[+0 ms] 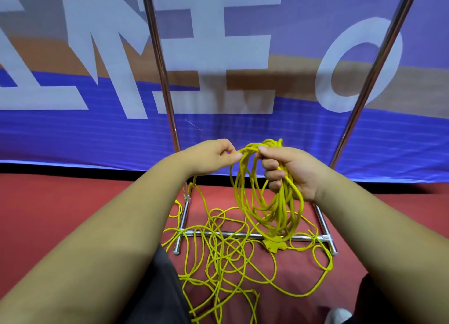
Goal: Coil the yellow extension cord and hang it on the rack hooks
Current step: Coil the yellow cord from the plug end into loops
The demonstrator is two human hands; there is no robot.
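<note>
The yellow extension cord (267, 197) is partly gathered. Several loops hang as a coil from the right hand (291, 170), whose fingers (272, 164) are curled round the top of the bundle, with the thumb pressed on the newest strand. Just beside them, on the left, the left hand (211, 157) pinches a single strand between thumb and fingertips and holds it up toward the bundle. From that pinch the cord drops to the floor.

Below both sets of fingers, a large share of the cord lies as a loose tangle (226, 263) on the red floor (73, 214), draped over and around the base bar (201, 233) of the rack (158, 56). A flat yellow lump (274, 244), perhaps the plug end, sits under the hanging coil.

The rack's two chrome uprights rise beyond the fingers, in front of a blue banner (291, 129). The hooks are out of view.

The step in hand looks like coiling, perhaps a third done. The next move calls for the left fingers to pass this loop to the right hand, then slide down for fresh slack. The strands crossing the base bar may snag and need lifting free.
</note>
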